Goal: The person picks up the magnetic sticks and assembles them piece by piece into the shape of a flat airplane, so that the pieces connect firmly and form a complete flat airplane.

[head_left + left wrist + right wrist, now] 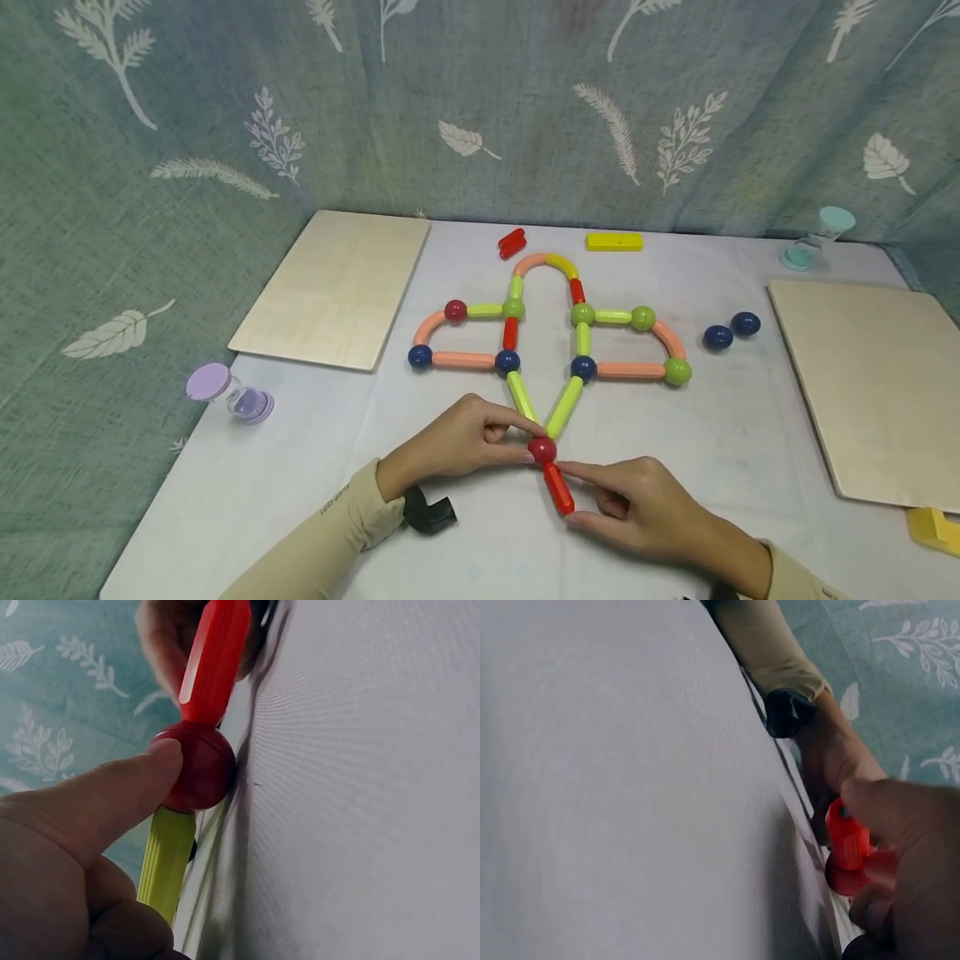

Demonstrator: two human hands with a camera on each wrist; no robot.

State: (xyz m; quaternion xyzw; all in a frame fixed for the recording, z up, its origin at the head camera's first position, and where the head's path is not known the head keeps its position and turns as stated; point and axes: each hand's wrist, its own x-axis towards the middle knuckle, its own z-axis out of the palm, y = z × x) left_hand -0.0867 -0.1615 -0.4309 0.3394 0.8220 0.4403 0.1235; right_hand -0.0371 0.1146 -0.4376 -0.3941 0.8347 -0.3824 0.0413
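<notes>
My left hand (465, 437) pinches a red ball (542, 450) between thumb and forefinger at the near tip of a figure made of rods and balls. My right hand (652, 508) holds a short red rod (558, 488) between thumb and forefinger, its far end meeting that ball. Two light green rods (565, 407) run from the red ball in a V up to two dark blue balls (507, 361). Beyond them, curved salmon rods (669, 340), straight rods and green balls (677, 372) form side loops and a top arch. In the left wrist view, the red rod (214, 664) abuts the ball (199, 766).
Wooden boards lie at the left (330, 287) and right (870, 392). Two loose blue balls (717, 337) sit right of the figure. Short red rods (512, 243) and a yellow block (614, 242) lie at the back. Sand timers stand at left (231, 393) and back right (817, 239).
</notes>
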